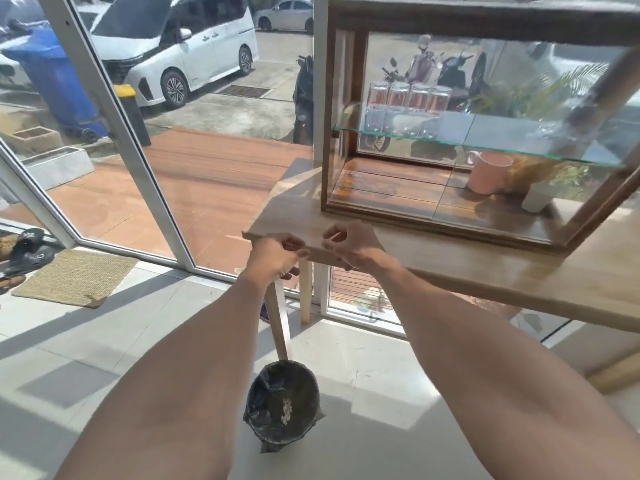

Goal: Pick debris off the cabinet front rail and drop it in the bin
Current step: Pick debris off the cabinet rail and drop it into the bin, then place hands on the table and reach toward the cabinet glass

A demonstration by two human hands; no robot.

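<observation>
The wooden glass-fronted cabinet (478, 26) stands on a light wooden table (485, 271). Its bottom front rail (433, 226) runs just beyond my hands. My left hand (277, 258) and my right hand (349, 244) hover close together at the table's left front edge, each with thumb and fingers pinched. Any debris between the fingers is too small to see. Below them on the floor stands a small round bin (258, 400) with a black liner, and pale scraps (286, 410) lie inside it.
Inside the cabinet, glasses (408, 98) stand on a glass shelf, with a pink cup (488, 171) and a white cup (536, 199) on its floor. Table legs (280, 320) stand beside the bin. Glass doors, a woven mat (76, 275) and shoes are on the left.
</observation>
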